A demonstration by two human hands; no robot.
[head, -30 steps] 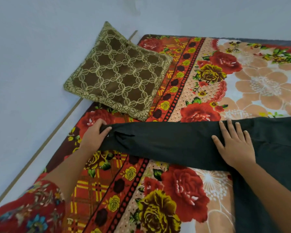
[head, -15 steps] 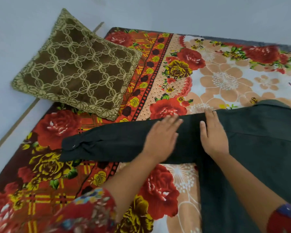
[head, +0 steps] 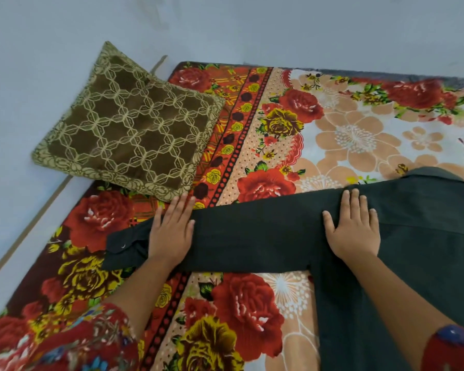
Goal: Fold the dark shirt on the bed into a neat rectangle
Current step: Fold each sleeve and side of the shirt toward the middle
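Lying on the bed in the head view, the shirt shares the mattress with a pillow. A sheet printed with big red and yellow roses, an orange dotted band and peach flowers on white covers the bed. The pillow, olive-brown with a gold lattice, sits at the far left corner, partly past the bed's edge, below the pale wall. It lies apart from the shirt.

The shirt is dark, almost black with a green cast. It lies flat at the right of the bed, its body running off the right and bottom of the frame. One sleeve stretches straight out to the left across the sheet, flat and mostly smooth. It ends in a slightly bunched cuff with a small pale button. A collar shows at the top of the body.

The left hand lies palm down on the sleeve near the cuff, fingers straight and spread. Its fingertips reach past the cloth onto the sheet, just beside the pillow's near edge. The right hand also lies flat and wide, fingers close together and thumb out, pressing where the sleeve meets the body. Neither hand grips the cloth. The person's red flowered clothing shows at the bottom corners.
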